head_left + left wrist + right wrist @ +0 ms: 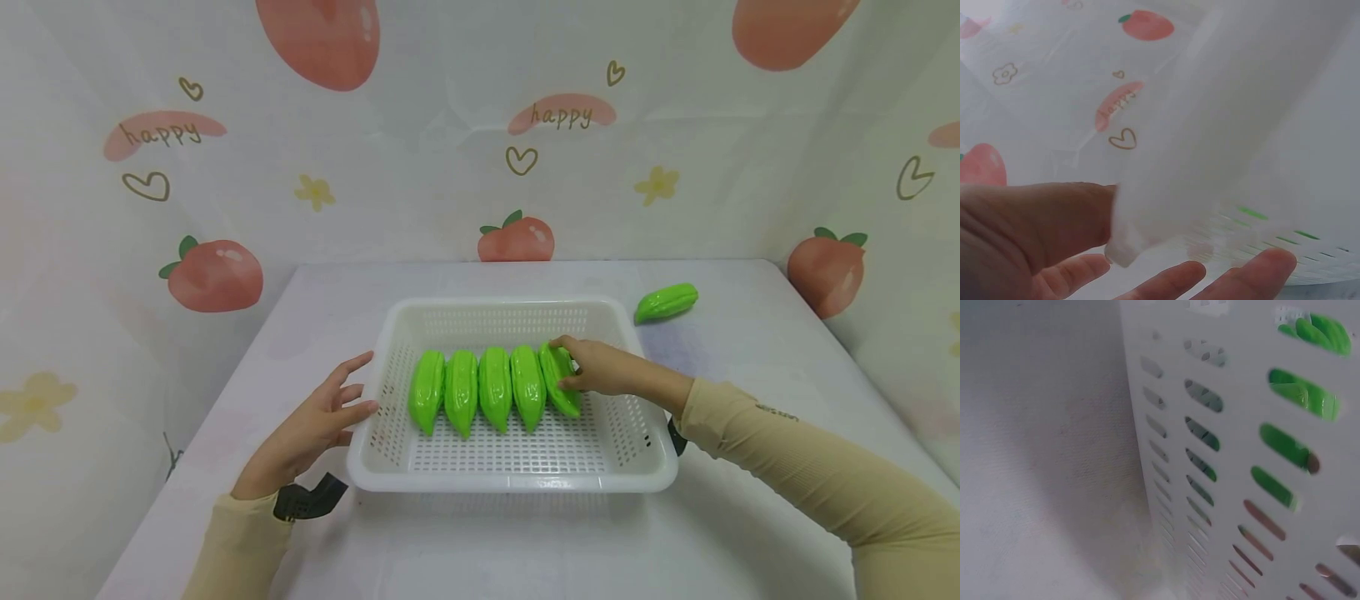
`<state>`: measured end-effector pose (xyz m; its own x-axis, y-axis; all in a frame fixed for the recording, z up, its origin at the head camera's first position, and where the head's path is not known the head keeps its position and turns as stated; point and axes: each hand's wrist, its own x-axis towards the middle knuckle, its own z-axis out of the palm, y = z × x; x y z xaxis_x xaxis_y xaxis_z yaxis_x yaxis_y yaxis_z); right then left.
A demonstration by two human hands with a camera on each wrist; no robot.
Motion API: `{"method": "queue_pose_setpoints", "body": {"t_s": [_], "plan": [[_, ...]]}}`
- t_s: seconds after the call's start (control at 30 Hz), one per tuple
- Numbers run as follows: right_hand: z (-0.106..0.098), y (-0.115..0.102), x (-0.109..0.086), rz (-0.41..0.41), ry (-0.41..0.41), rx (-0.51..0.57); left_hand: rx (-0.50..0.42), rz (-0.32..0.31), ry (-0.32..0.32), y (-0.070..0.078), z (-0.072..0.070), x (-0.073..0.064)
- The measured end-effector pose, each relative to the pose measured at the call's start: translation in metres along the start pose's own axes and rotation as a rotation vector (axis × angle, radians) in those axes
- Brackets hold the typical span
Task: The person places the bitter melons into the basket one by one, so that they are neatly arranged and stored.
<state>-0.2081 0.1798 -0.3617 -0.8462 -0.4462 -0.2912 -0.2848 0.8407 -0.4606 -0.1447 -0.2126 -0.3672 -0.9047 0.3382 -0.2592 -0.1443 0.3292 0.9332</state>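
Note:
A white perforated plastic basket (510,482) sits on the table with several glossy bright green, ridged, elongated vegetables (495,387) side by side in it, pointed ends toward me. My right hand (600,367) reaches over the right rim and pinches the rightmost green vegetable (557,382), thumb and fingers on its right side and far end. This one leans slightly. Through the basket's slots (1204,431), the right wrist view gives slivers of green and of fingers. Along the left rim my left hand (318,421) lies with fingers loosely extended; its fingertips (1272,265) are right at the basket wall.
One more green vegetable (666,302) lies on the table behind the basket's right corner. The white-covered table (750,333) meets a cloth backdrop (420,167) printed with fruit, hearts and flowers at the back and sides.

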Motion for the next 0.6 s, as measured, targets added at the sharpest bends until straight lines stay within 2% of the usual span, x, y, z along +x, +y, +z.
{"method": "queue_pose_setpoints", "body": {"t_s": [0.6], "plan": [[0.0003,0.001,0.0005,-0.011,0.025,0.002,0.008,-0.004,0.004,0.0003,0.0002,0.0]]}}
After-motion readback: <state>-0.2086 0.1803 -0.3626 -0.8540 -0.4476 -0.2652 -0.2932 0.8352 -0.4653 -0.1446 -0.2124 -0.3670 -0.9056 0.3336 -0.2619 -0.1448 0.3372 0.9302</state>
